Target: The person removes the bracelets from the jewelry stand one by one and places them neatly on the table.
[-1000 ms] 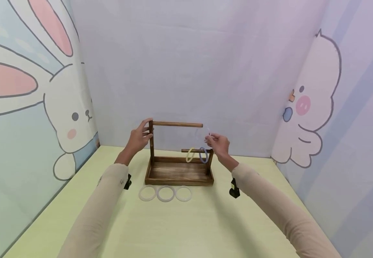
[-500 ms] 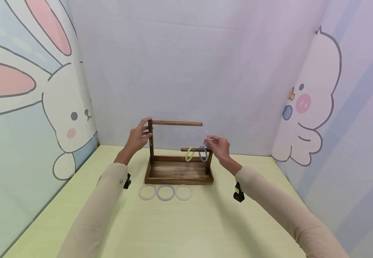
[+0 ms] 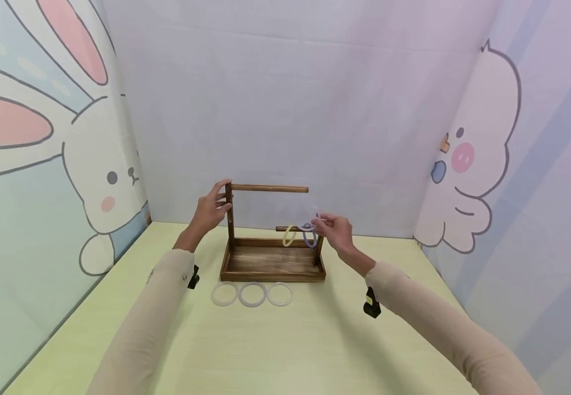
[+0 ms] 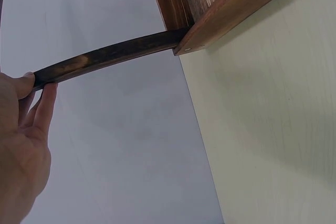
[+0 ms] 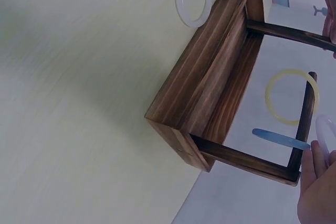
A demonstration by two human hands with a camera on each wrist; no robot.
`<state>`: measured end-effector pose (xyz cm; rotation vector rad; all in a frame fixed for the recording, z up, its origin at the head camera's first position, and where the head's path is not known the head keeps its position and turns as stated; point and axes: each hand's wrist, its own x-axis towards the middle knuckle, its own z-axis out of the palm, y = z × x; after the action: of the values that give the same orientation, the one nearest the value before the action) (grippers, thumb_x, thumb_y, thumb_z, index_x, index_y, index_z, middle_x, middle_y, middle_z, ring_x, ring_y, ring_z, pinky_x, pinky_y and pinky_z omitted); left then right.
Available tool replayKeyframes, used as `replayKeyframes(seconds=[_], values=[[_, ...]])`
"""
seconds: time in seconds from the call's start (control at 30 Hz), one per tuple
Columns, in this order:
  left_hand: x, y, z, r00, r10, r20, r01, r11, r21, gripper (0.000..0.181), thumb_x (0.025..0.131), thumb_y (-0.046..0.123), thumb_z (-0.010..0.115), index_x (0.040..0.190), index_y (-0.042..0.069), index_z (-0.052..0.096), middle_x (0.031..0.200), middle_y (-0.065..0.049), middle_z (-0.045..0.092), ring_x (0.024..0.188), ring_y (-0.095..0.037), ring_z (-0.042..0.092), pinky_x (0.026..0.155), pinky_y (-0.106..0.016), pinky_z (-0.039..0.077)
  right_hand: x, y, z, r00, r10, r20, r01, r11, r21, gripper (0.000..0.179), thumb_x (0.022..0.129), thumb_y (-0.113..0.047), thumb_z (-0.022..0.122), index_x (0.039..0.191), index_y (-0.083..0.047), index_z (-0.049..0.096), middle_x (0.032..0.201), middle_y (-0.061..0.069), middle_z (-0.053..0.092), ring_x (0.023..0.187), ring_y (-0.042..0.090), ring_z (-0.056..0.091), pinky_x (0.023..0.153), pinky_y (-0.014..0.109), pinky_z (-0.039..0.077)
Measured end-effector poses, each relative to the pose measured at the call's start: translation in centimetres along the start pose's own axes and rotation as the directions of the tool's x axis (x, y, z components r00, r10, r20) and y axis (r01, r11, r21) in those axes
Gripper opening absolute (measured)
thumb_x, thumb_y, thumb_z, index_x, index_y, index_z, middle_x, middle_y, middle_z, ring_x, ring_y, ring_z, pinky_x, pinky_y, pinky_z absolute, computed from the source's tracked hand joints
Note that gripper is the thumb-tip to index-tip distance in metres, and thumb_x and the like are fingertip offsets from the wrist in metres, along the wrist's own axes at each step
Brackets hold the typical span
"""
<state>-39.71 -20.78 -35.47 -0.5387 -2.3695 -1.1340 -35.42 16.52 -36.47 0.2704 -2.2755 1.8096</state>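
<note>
My left hand [image 3: 208, 212] grips the top of the tall post [image 3: 230, 222] of a dark wooden bangle stand, thumb and fingers on either side of it in the left wrist view [image 4: 79, 65]. My right hand [image 3: 337, 230] pinches a pale lilac, see-through bangle [image 5: 318, 129] beside the short lower bar [image 3: 279, 229]. Part of that bangle is hidden by the fingers. On the lower bar hang a yellow bangle [image 5: 269, 100] and a blue bangle [image 5: 278, 138]; the right fingers are close to the blue one. No bangle hangs on the upper bar [image 3: 270, 188].
Three pale bangles lie in a row on the table before the stand: left [image 3: 212, 296], middle [image 3: 240, 299] and right [image 3: 291, 294]. The stand's shallow tray base [image 3: 272, 276] rests on the light table [image 3: 246, 345]. Printed cloth walls [image 3: 275, 109] close in the back and sides.
My right hand has lowered the lilac bangle from near the upper bar's end to the level of the lower bar. The left hand keeps its hold on the post.
</note>
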Motion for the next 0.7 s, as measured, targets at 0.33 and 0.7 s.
replayKeyframes(seconds=[0.33, 0.7], values=[[0.1, 0.1, 0.1, 1.000, -0.005, 0.010, 0.005, 1.000, -0.004, 0.072, 0.100, -0.004, 0.064, 0.160, 0.026, 0.036, 0.141, -0.030, 0.059, 0.123, -0.045, 0.064, 0.099, -0.055, 0.058, -1.5, 0.8, 0.0, 0.999, 0.017, 0.042, -0.018, 1.000, 0.003, 0.034, 0.101, -0.008, 0.069, 0.130, 0.010, 0.067, 0.114, 0.028, 0.072, 0.100, 0.036, 0.076, 0.088, 0.043, 0.063], [-0.1, 0.3, 0.0, 1.000, -0.009, 0.006, 0.010, 1.000, -0.014, 0.072, 0.100, -0.006, 0.064, 0.160, 0.025, 0.036, 0.141, -0.031, 0.059, 0.124, -0.045, 0.064, 0.099, -0.055, 0.057, -3.7, 1.4, 0.2, 0.993, 0.027, 0.113, -0.026, 1.000, -0.016, 0.032, 0.101, -0.005, 0.068, 0.130, 0.008, 0.068, 0.114, 0.030, 0.071, 0.101, 0.038, 0.075, 0.085, 0.039, 0.064]])
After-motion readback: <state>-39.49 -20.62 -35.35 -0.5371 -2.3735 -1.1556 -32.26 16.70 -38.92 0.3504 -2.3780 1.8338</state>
